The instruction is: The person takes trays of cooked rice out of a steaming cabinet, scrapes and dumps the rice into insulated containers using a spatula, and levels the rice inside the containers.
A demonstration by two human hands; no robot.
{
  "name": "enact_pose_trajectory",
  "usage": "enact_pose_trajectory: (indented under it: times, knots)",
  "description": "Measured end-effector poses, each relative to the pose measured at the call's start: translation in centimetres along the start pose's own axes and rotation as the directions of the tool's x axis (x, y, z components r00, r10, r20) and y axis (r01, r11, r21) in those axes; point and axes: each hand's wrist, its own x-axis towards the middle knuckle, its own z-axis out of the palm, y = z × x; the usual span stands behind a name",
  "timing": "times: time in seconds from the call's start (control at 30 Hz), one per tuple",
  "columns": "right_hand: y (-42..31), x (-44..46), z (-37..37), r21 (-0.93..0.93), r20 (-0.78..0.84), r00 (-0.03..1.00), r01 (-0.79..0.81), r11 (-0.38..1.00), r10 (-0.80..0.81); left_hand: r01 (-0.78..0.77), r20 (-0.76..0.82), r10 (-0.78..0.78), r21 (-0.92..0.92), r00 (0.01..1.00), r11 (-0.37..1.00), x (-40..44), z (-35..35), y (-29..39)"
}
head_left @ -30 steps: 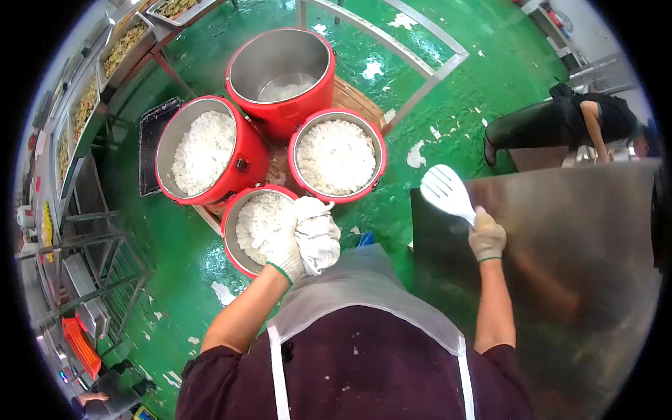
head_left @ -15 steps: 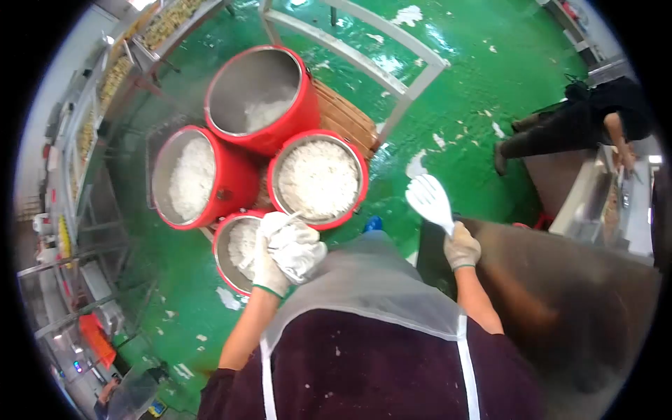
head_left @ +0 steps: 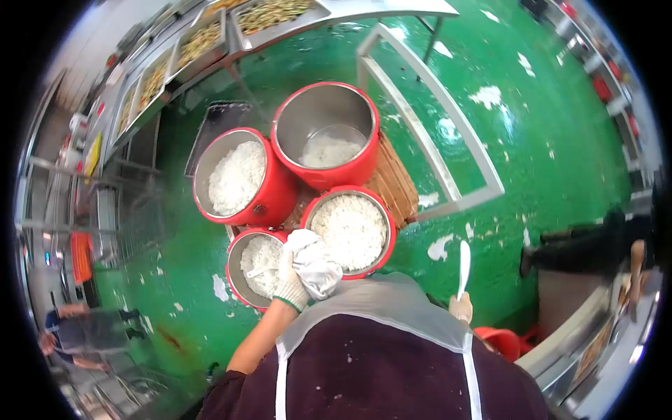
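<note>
My left hand [head_left: 290, 285], in a white knit glove, is closed on a bunched white cloth [head_left: 318, 266]. It is over the gap between the front-left red barrel [head_left: 239, 278] and the front-right red barrel [head_left: 390, 245], both holding white rice. In my gloved right hand [head_left: 461, 306] is the handle of a white serving spatula [head_left: 465, 266], pointing up and seen nearly edge-on. Behind stand a back-left red barrel [head_left: 278, 192] with rice and a larger red barrel [head_left: 353, 173] with a little whitish content at its bottom.
The barrels stand around a wooden pallet [head_left: 395, 178] on a wet green floor. A metal frame [head_left: 455, 112] stands behind them. Food trays [head_left: 280, 15] line the far-left tables. One person [head_left: 588, 241] stands at the right, another [head_left: 70, 329] at the lower left.
The view has turned, so the barrels appear farther right and lower. The spatula has rotated from flat to nearly edge-on. The cloth remains in my left hand.
</note>
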Motion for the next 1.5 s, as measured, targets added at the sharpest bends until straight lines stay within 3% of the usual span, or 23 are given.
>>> enact_pose_trajectory:
  times: [0.07,0.17,0.23,0.27,0.3,0.37,0.43,0.5,0.53,0.57,0.63,0.67,0.7,0.77,0.83,0.87,1.03,1.2,1.3,1.37,1.4,1.47,1.5]
  knots:
    - [-1.6,0.1,-1.8,0.097,-0.042,0.996,-0.073,0.993,0.077,-0.089,-0.084,0.089,-0.001,0.992,0.996,0.5,1.4,-0.1]
    - [9.3,11.0,2.9,0.107,0.104,0.994,-0.036,0.994,0.025,-0.099,-0.079,0.100,0.009,0.992,0.995,0.8,4.8,-0.5]
    - [10.1,12.0,2.4,0.332,0.025,0.993,-0.118,0.936,0.117,-0.121,-0.020,0.121,-0.005,0.992,0.993,1.3,6.1,-0.7]
    - [10.8,12.7,1.6,0.418,0.047,0.989,-0.146,0.897,0.139,-0.176,-0.081,0.182,0.084,0.980,0.981,1.8,6.6,-1.0]
    - [8.3,11.6,-1.0,0.294,-0.006,0.988,-0.149,0.944,0.157,-0.167,-0.089,0.170,0.036,0.981,0.985,2.5,7.1,-1.4]
    - [8.1,13.3,-3.6,0.476,0.121,0.984,-0.175,0.862,0.133,-0.133,-0.023,0.132,-0.078,0.991,0.988,4.6,8.0,-2.2]
    - [8.2,16.7,-6.0,0.179,0.073,0.989,-0.143,0.973,0.132,-0.053,0.125,0.079,-0.197,0.989,0.979,6.9,10.8,-3.2]
    - [9.1,20.4,-9.1,-0.048,0.041,0.996,-0.076,0.996,0.078,-0.196,-0.156,0.183,-0.072,0.971,0.978,8.3,15.0,-5.4]
    - [9.7,22.9,-10.2,-0.107,0.030,0.999,-0.015,0.994,0.018,-0.089,0.038,0.105,-0.290,0.994,0.953,9.4,16.6,-6.4]
    - [10.0,25.6,-11.3,-0.164,0.026,0.999,0.050,0.985,-0.046,-0.130,-0.060,0.121,-0.186,0.991,0.974,10.6,18.7,-7.5]
    - [11.6,30.6,-12.8,0.070,0.085,0.996,-0.023,0.997,0.017,-0.175,-0.267,0.180,0.042,0.947,0.984,12.6,24.1,-9.2]
    - [12.4,32.9,-13.3,0.210,0.134,0.987,-0.111,0.971,0.084,-0.207,-0.261,0.219,0.072,0.940,0.976,14.7,23.9,-9.9]
    - [12.8,35.2,-14.3,0.336,0.190,0.972,-0.200,0.920,0.142,-0.101,0.070,0.109,-0.111,0.992,0.989,16.1,24.1,-10.5]
    - [14.0,39.1,-16.3,0.117,0.204,0.977,-0.093,0.989,0.068,-0.193,-0.159,0.193,0.019,0.968,0.981,17.6,27.4,-12.2]
    - [15.1,42.3,-16.8,-0.001,0.265,0.963,-0.039,0.999,0.038,-0.245,-0.072,0.264,0.205,0.962,0.948,17.9,29.5,-13.9]
    - [15.3,43.7,-17.1,-0.039,0.283,0.959,-0.011,0.999,0.021,-0.246,-0.052,0.259,0.175,0.964,0.953,17.9,29.5,-14.6]
    - [7.7,43.8,-20.1,-0.122,0.265,0.957,0.156,0.980,-0.119,-0.348,0.076,0.339,0.172,0.938,0.922,19.0,26.6,-15.6]
    - [-2.4,44.7,-26.5,-0.208,0.209,0.899,0.424,0.881,-0.384,-0.511,-0.068,0.530,0.186,0.845,0.839,19.5,26.5,-18.7]
    - [-12.9,48.5,-29.1,-0.124,0.187,0.842,0.530,0.839,-0.505,-0.596,-0.168,0.675,0.350,0.719,0.722,19.5,27.8,-20.5]
    - [-19.9,51.8,-28.3,0.260,0.203,0.842,0.446,0.856,-0.500,-0.621,-0.196,0.766,0.481,0.612,0.619,20.1,29.3,-22.2]
    - [-22.8,56.3,-26.7,0.242,0.165,0.801,0.533,0.811,-0.576,-0.643,-0.210,0.813,0.518,0.543,0.564,20.7,29.9,-23.2]
    - [-30.5,60.5,-25.2,0.335,0.192,0.640,0.670,0.663,-0.744,-0.610,-0.321,0.805,0.530,0.499,0.589,21.4,32.5,-24.8]
    - [-34.1,59.0,-25.9,0.336,0.253,0.613,0.670,0.662,-0.748,-0.585,-0.381,0.787,0.527,0.485,0.616,21.6,33.9,-26.1]
